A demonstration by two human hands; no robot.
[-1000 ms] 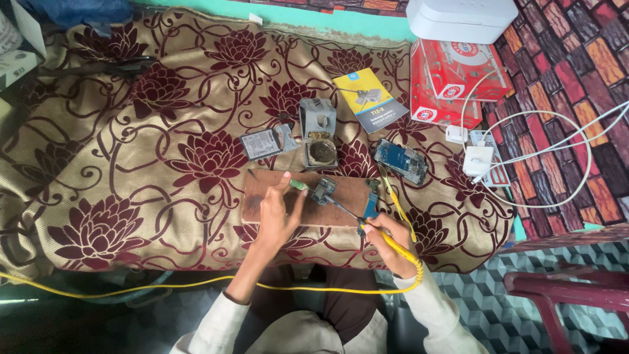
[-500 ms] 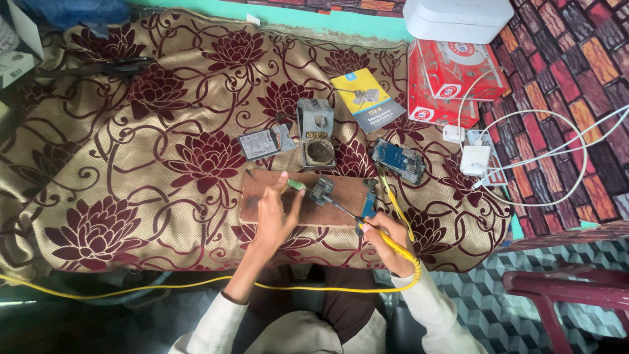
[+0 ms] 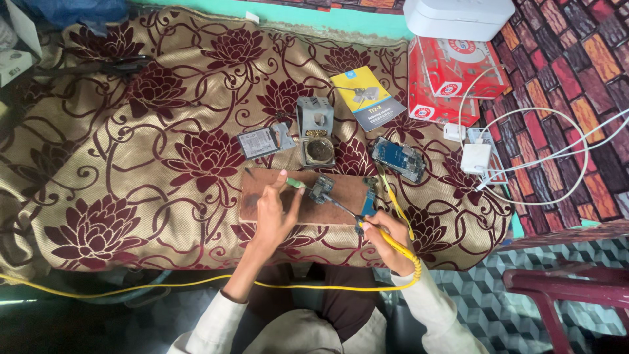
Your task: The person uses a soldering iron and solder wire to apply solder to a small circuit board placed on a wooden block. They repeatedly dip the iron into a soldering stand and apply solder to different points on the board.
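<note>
I see soldering in progress, finish not visible. Small circuit board [image 3: 322,189] lies on wooden board [image 3: 298,203], middle of floral-cloth surface [image 3: 131,164]. Right hand [image 3: 385,236] closed around yellow soldering iron [image 3: 383,236], tip pointing at circuit board. Left hand [image 3: 275,213] pinches thin green-tipped tool [image 3: 293,183], end near same part. Opened phone [image 3: 400,159] and iron stand [image 3: 316,131] wait beyond. Joint itself too small to judge.
</note>
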